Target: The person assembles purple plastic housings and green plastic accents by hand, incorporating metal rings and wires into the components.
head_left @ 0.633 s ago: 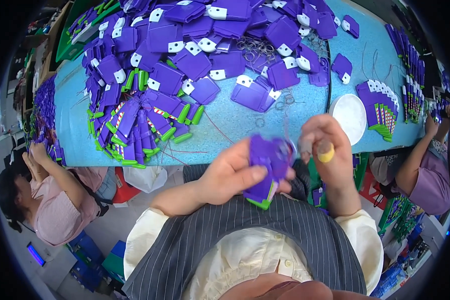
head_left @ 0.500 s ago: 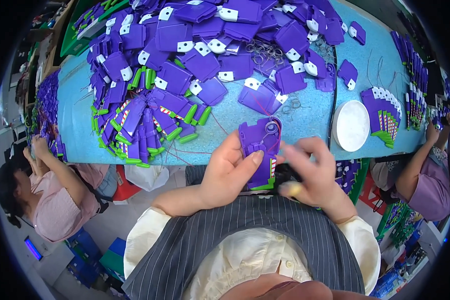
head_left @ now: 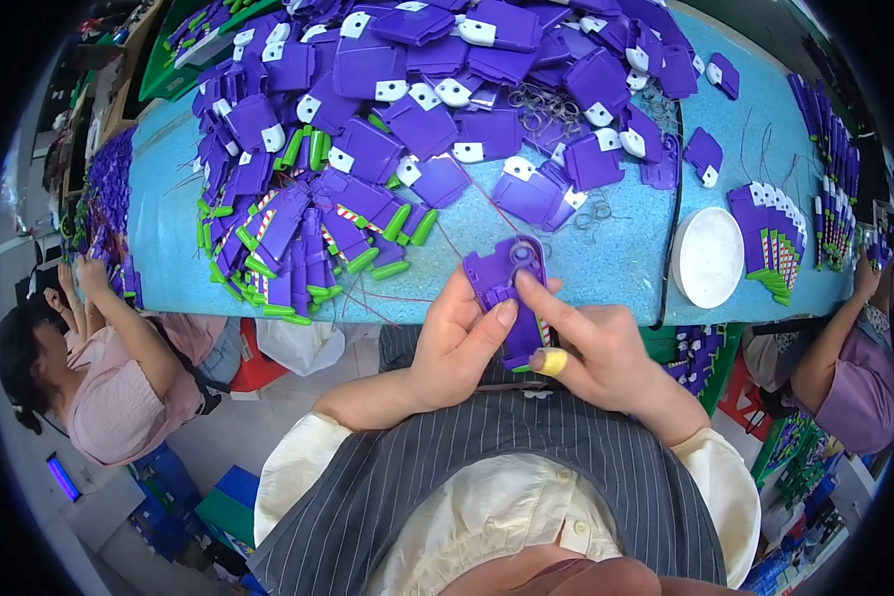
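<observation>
Close to my body, over the table's near edge, is a purple plastic toy wing part [head_left: 489, 276] with its hollow inner side up. A small metal coil spring [head_left: 521, 253] sits in its rounded far end. My left hand [head_left: 445, 343] is closed round the part's left side, thumb on its face. My right hand [head_left: 606, 348] grips the right side, with the index fingertip pressed on the part just below the spring. Yellow tape [head_left: 548, 361] wraps the right thumb. A striped strip and green end show partly under the right fingers.
Purple pieces with white corners [head_left: 368, 70] heap across the far table. Green-tipped wing parts [head_left: 293, 238] pile at left. Loose springs [head_left: 598, 211] lie ahead. A white bowl [head_left: 707, 258], a black cord [head_left: 673, 219] and fanned wings [head_left: 770, 238] are at right. Co-workers [head_left: 114, 397] sit either side.
My right hand has moved left from beside the part onto it, its index finger now pressing near the spring. The part has tilted slightly in my left hand. The view has shifted a little.
</observation>
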Action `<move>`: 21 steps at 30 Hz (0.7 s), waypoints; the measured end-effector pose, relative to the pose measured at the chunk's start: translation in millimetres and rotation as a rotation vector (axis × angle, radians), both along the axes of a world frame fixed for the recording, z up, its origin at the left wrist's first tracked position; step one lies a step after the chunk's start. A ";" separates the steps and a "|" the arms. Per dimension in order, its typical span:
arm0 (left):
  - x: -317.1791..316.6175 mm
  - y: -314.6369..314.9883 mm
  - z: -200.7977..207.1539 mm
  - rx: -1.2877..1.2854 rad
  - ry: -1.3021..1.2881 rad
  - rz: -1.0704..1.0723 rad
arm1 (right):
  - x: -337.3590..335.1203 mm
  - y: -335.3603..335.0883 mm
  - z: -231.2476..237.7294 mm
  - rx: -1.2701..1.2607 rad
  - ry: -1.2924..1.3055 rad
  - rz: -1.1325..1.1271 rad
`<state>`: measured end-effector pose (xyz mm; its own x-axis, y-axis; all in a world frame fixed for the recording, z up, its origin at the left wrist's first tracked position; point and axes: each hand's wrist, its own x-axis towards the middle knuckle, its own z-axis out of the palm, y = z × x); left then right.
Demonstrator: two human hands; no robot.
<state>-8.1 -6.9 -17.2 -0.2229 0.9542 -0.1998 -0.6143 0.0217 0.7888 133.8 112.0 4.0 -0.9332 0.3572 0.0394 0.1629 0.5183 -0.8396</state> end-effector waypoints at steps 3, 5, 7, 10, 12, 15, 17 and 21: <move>-5.0 -13.3 -2.4 -0.004 -0.082 -0.069 | -0.8 25.2 -10.0 -0.282 0.166 -0.044; -10.7 -19.8 -2.7 -0.003 -0.119 -0.057 | -19.3 44.2 -0.1 0.002 0.109 -0.261; -13.3 -26.8 3.9 -0.092 -0.203 -0.055 | -51.9 50.3 0.8 0.218 0.027 -0.322; -10.2 -30.3 3.2 -0.140 -0.205 -0.068 | -84.0 50.7 -10.2 0.585 -0.236 -0.255; -14.1 -30.7 2.7 -0.167 -0.216 -0.104 | -95.1 51.5 -13.6 0.553 -0.484 -0.260; -18.8 -29.5 -1.6 -0.237 -0.222 -0.182 | -91.1 52.1 -13.8 0.558 -0.302 -0.242; -19.1 -30.9 -4.5 -0.231 -0.212 -0.182 | -74.7 52.7 -0.6 0.423 -0.127 -0.178; -18.2 -30.0 -3.2 -0.256 -0.231 -0.246 | -21.1 24.1 21.6 -0.625 0.108 -0.427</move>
